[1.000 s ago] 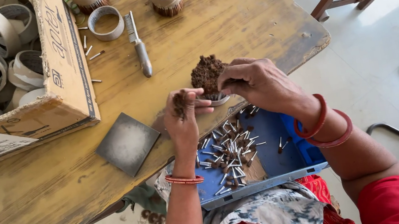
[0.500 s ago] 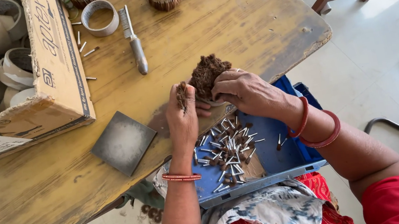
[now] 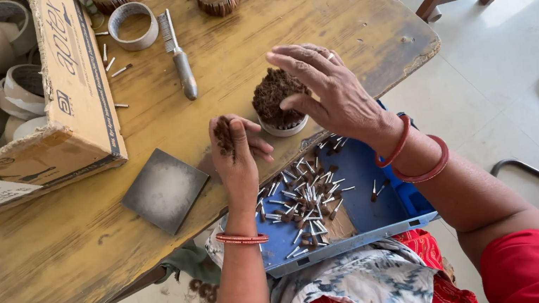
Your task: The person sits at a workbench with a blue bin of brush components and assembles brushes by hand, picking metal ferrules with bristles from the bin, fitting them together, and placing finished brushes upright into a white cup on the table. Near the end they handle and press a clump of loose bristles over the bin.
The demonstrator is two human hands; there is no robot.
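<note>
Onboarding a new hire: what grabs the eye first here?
Both hands at the table edge: the right hand rests on a brown mound in a white ring, the left hand holds brown bits. Below them, a blue tray of pins lies on the lap.

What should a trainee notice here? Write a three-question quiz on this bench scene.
1. True or false: the left hand lies empty on the table.
2. What does the right hand touch? A) the metal file B) the brown bristle bundle in its white ring C) the cardboard box
3. Where do the loose metal-tipped pieces lie?

Key: 1. False, it holds brown bits. 2. B. 3. In the blue tray on the lap.
</note>
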